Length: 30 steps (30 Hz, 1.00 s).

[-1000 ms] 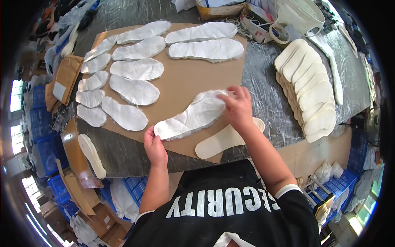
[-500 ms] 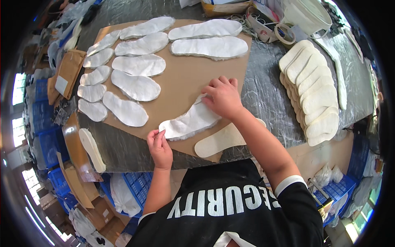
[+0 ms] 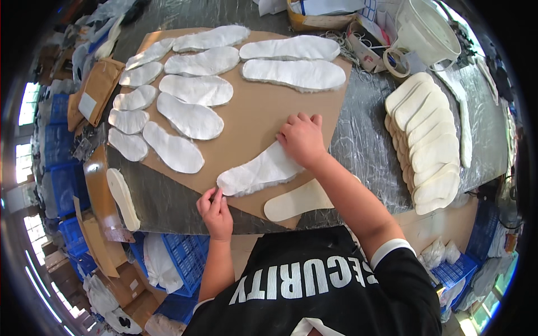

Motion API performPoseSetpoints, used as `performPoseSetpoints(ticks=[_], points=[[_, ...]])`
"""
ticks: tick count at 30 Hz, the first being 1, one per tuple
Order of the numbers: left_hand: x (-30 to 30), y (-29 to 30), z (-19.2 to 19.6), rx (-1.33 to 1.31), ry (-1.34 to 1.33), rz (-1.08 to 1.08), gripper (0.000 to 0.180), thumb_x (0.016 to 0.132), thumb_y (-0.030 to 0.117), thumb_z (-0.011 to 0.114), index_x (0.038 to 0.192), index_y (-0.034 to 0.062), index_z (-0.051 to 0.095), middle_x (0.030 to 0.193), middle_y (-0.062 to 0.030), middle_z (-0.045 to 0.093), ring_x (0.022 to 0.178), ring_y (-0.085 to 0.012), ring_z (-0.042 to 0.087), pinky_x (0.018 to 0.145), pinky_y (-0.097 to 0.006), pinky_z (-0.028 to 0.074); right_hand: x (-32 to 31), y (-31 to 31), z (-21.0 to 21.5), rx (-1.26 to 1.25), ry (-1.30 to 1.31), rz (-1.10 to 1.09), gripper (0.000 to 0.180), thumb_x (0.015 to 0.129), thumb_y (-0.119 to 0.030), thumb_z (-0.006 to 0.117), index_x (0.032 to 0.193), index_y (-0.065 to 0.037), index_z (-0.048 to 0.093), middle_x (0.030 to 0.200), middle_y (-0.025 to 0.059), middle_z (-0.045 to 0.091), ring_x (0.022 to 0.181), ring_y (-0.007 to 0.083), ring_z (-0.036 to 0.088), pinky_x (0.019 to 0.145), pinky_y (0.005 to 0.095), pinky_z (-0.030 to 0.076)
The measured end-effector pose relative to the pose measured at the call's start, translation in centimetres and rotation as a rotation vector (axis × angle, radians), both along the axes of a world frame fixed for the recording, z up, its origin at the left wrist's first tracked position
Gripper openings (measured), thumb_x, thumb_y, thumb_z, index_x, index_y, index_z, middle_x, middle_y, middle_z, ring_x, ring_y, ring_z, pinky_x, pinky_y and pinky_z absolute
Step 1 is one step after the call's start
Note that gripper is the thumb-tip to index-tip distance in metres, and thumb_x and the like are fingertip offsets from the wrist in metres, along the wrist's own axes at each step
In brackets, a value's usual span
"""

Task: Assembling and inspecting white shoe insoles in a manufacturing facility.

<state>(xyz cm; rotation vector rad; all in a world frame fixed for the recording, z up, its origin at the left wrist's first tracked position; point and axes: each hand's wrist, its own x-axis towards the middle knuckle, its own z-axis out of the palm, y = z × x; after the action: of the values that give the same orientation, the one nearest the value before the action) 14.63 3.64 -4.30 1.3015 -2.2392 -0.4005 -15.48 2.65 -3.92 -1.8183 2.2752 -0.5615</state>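
A white insole with a fluffy edge [image 3: 259, 169] lies slantwise on a brown cardboard sheet [image 3: 263, 117] in front of me. At its near left end my left hand [image 3: 216, 214] pinches the tip between thumb and fingers. Over its far right end my right hand [image 3: 303, 140] is curled, fingers bent, hiding that end. Just below my right forearm rests a single cream insole [image 3: 297, 200], partly covered by the arm. More white fluffy insoles [image 3: 190, 115] are laid out in rows on the left and far parts of the cardboard.
A fanned stack of cream insoles [image 3: 428, 140] stands at the right of the dark, film-covered table [image 3: 364, 112]. Behind it are a tape roll [image 3: 397, 61], a white bucket [image 3: 428, 33] and a box of papers [image 3: 325, 19]. Brown packages [image 3: 98, 89] lie at left; blue crates [image 3: 182, 260] stand below.
The whole view has shifted slightly. The insole between my hands now lies straighter and flatter, its upper edge less wavy. Both hands stay at its two ends.
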Motion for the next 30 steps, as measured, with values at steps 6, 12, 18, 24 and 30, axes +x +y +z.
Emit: performPoseSetpoints(ticks=[6, 12, 18, 24, 30], points=[[-0.3, 1.0, 1.6, -0.005, 0.142, 0.202, 0.011, 0.079, -0.003, 0.066, 0.09, 0.0, 0.064, 0.099, -0.0134, 0.059, 0.091, -0.0288, 0.056, 0.08, -0.036, 0.047, -1.2, 0.6, 0.6, 0.056, 0.005, 0.0, 0.014, 0.084, -0.02, 0.062, 0.074, -0.012, 0.068, 0.083, 0.0009, 0.06, 0.091, 0.0223, 0.054, 0.085, 0.0433, 0.034], [-11.4, 3.1, 6.6, 0.249, 0.06, -0.59, 0.041, 0.068, 0.016, 0.081, 0.099, 0.0012, 0.059, 0.112, -0.0157, 0.058, 0.098, -0.0341, 0.055, 0.086, -0.043, 0.046, -2.7, 1.3, 1.6, -0.174, -0.274, -0.178, 0.018, 0.09, -0.019, 0.059, 0.104, -0.01, 0.065, 0.094, 0.0048, 0.065, 0.091, 0.0228, 0.059, 0.088, 0.0432, 0.034], [-15.9, 6.2, 4.2, 0.28, -0.309, -0.651, 0.057, 0.062, 0.023, 0.084, 0.108, 0.0024, 0.055, 0.124, -0.0184, 0.048, 0.113, -0.037, 0.047, 0.095, -0.046, 0.041, -7.7, 8.0, 2.2, -0.116, -0.779, -0.251, 0.029, 0.088, -0.018, 0.063, 0.115, -0.006, 0.061, 0.101, 0.0129, 0.064, 0.095, 0.0274, 0.061, 0.09, 0.0398, 0.043], [-14.1, 5.0, 5.9, 0.646, 0.012, -0.641, 0.046, 0.072, 0.009, 0.076, 0.112, 0.0031, 0.053, 0.125, -0.0165, 0.048, 0.111, -0.0293, 0.052, 0.094, -0.041, 0.043, -9.4, 16.7, 4.2, 0.028, -1.347, 0.168, 0.041, 0.084, -0.03, 0.072, 0.111, -0.001, 0.065, 0.113, 0.0129, 0.062, 0.104, 0.0236, 0.059, 0.094, 0.0359, 0.044], [-11.7, 1.8, 8.4, 1.699, 0.299, -0.49, 0.026, 0.091, 0.008, 0.059, 0.115, 0.0005, 0.053, 0.11, -0.0053, 0.058, 0.095, -0.0096, 0.056, 0.084, -0.025, 0.046, -7.8, 16.9, 3.9, -0.163, -1.532, 0.35, 0.052, 0.08, -0.044, 0.075, 0.109, -0.002, 0.066, 0.113, 0.0128, 0.061, 0.104, 0.0241, 0.058, 0.09, 0.036, 0.045]])
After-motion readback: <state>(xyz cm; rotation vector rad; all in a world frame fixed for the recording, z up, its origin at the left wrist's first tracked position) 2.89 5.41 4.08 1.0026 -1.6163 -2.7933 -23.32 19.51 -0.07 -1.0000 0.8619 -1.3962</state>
